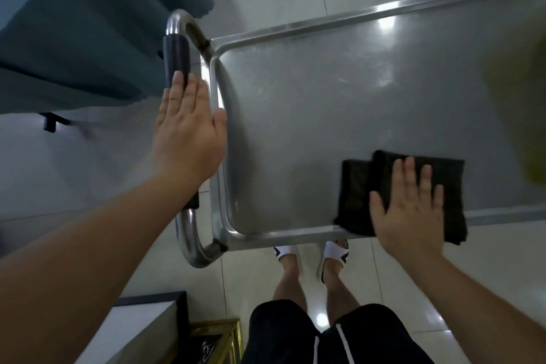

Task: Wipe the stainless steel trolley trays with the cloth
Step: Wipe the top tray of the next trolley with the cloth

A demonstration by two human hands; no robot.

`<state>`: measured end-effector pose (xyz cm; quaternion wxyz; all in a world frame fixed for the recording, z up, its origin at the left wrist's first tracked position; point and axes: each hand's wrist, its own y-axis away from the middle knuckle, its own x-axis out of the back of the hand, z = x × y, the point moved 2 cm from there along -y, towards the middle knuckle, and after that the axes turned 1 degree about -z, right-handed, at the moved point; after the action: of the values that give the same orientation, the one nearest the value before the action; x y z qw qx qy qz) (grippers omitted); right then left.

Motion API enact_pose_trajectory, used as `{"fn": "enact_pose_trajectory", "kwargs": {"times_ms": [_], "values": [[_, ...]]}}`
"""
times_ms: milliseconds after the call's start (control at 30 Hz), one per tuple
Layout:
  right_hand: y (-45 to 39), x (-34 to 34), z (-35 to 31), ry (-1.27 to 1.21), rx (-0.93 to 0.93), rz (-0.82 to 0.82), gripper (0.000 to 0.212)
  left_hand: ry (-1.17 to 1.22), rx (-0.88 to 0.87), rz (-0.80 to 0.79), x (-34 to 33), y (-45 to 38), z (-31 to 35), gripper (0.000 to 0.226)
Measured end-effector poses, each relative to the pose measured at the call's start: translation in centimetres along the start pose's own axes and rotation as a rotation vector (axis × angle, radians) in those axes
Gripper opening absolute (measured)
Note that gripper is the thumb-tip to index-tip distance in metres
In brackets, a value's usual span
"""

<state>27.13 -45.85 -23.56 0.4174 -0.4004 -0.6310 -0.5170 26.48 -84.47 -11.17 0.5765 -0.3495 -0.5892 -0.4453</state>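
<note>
The right hand (409,210) is pressing a folded black cloth (413,192) flat onto the steel tray (295,127), at the tray's near edge, so the whole palm can drive the wipe. Its fingers (409,170) are lying spread and straight on the cloth, gripping nothing. The left hand (189,130) is resting, fingers extended, against the trolley handle (176,59) at the tray's left end, probably steadying it.

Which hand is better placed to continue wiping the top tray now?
The right hand: it already lies flat on the black cloth at the tray's near edge. The left hand rests open on the trolley handle.
</note>
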Motion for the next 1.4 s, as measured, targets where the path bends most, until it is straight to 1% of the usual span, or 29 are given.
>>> {"fn": "enact_pose_trajectory", "kwargs": {"times_ms": [133, 200, 267, 333, 400, 500, 567, 633, 667, 733, 800, 833, 900, 933, 1000, 1067, 1100, 1133, 1167, 1200, 1233, 1267, 1333, 1400], "values": [[3.4, -2.9, -9.5, -0.069, 0.205, 0.035, 0.078, 0.047, 0.009, -0.023, 0.4, 0.1, 0.3, 0.066], [4.4, -3.9, -14.7, -0.098, 0.331, 0.013, 0.076, 0.061, 0.009, -0.038, 0.5, 0.0, 0.2, 0.066], [4.9, -4.6, -19.6, -0.084, 0.509, -0.040, 0.074, 0.069, 0.008, -0.039, 0.4, -0.1, 0.1, 0.066], [4.5, -4.8, -23.1, -0.067, 0.648, -0.075, 0.071, 0.081, -0.005, -0.039, 0.4, -0.1, 0.0, 0.066], [3.1, -4.6, -25.1, -0.061, 0.697, -0.070, 0.068, 0.099, -0.019, -0.044, 0.3, 0.0, -0.1, 0.068], [-0.2, -3.7, -26.7, -0.067, 0.682, -0.024, 0.070, 0.106, -0.018, -0.045, 0.1, 0.2, -0.1, 0.068], [-3.4, -2.7, -28.1, -0.082, 0.650, 0.005, 0.078, 0.100, -0.016, -0.044, 0.0, 0.2, -0.1, 0.066], [-6.7, -1.9, -29.7, -0.071, 0.566, 0.022, 0.086, 0.073, -0.031, -0.048, 0.0, 0.3, -0.2, 0.065], [-8.1, -1.6, -30.3, -0.058, 0.519, 0.009, 0.085, 0.061, -0.040, -0.052, -0.1, 0.3, -0.2, 0.065], [-9.5, -1.5, -30.5, -0.072, 0.460, -0.033, 0.076, 0.056, -0.048, -0.058, -0.1, 0.3, -0.3, 0.065], [-9.7, -1.1, -28.7, -0.075, 0.450, -0.028, 0.067, 0.092, -0.042, -0.061, 0.0, 0.2, -0.3, 0.064], [-9.8, -0.8, -26.9, -0.058, 0.453, 0.004, 0.066, 0.118, -0.037, -0.061, 0.1, 0.2, -0.3, 0.065], [-10.3, 0.2, -21.4, -0.045, 0.429, 0.094, 0.066, 0.146, -0.040, -0.061, 0.1, 0.0, -0.4, 0.067], [-10.7, 0.7, -18.0, -0.039, 0.388, 0.127, 0.066, 0.148, -0.046, -0.061, 0.1, 0.0, -0.4, 0.067], [-11.3, 1.6, -10.4, -0.017, 0.236, 0.160, 0.069, 0.149, -0.053, -0.057, 0.1, -0.1, -0.4, 0.068], [-11.3, 2.6, -3.4, -0.057, -0.018, 0.159, 0.072, 0.157, -0.051, -0.058, 0.1, -0.1, -0.4, 0.068], [-11.1, 2.9, -1.0, -0.097, -0.165, 0.151, 0.074, 0.163, -0.050, -0.059, 0.2, -0.1, -0.5, 0.068], [-10.9, 3.1, 0.2, -0.132, -0.303, 0.138, 0.076, 0.166, -0.053, -0.061, 0.2, 0.0, -0.5, 0.068], [-10.6, 3.1, 0.1, -0.153, -0.402, 0.129, 0.078, 0.168, -0.058, -0.058, 0.2, -0.1, -0.5, 0.068], [-10.1, 3.0, -1.3, -0.159, -0.444, 0.131, 0.078, 0.166, -0.061, -0.055, 0.2, -0.1, -0.6, 0.068], [-9.5, 2.6, -3.5, -0.160, -0.430, 0.137, 0.078, 0.164, -0.063, -0.052, 0.3, -0.1, -0.6, 0.069], [-8.5, 2.0, -6.4, -0.152, -0.372, 0.153, 0.077, 0.161, -0.064, -0.051, 0.3, 0.0, -0.6, 0.069], [-5.5, 0.1, -13.0, -0.119, -0.183, 0.181, 0.073, 0.163, -0.061, -0.048, 0.3, 0.0, -0.5, 0.068], [-1.7, -2.1, -19.7, -0.107, 0.044, 0.163, 0.073, 0.168, -0.061, -0.047, 0.3, 0.0, -0.5, 0.068]]}}
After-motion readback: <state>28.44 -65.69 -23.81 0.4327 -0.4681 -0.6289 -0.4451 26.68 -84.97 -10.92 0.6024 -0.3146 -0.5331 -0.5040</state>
